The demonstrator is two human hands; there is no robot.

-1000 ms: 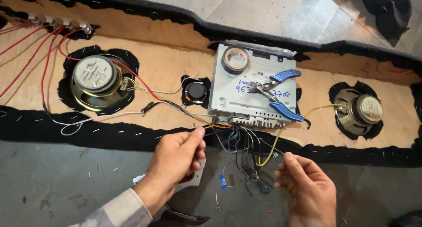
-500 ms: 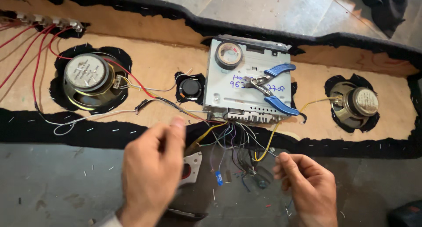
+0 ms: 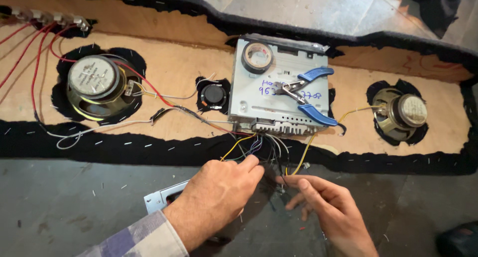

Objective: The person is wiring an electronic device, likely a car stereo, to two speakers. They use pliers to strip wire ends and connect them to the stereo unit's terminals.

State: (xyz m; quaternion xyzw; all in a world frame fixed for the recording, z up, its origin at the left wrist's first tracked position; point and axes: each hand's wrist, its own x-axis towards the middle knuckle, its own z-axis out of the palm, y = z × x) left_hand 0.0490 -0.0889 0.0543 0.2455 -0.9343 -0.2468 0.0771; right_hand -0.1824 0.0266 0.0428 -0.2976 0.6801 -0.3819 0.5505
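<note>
Right below the grey stereo unit [image 3: 279, 87], the wire bundle [image 3: 261, 147] hangs off its front edge, running down toward both hands. Left hand [image 3: 221, 194] is nearer, fingers pinched on wires; right hand [image 3: 323, 207] half-open, fingertips touching loose strands, just beside.

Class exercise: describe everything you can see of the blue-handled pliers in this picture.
The pliers have two curved blue handles, seemingly plastic-coated, and short grey metal jaws pointing left. The handles spread apart toward the right. They lie flat on top of the grey metal stereo unit, over blue handwriting, right of a roll of black tape. Neither hand touches them.
</note>
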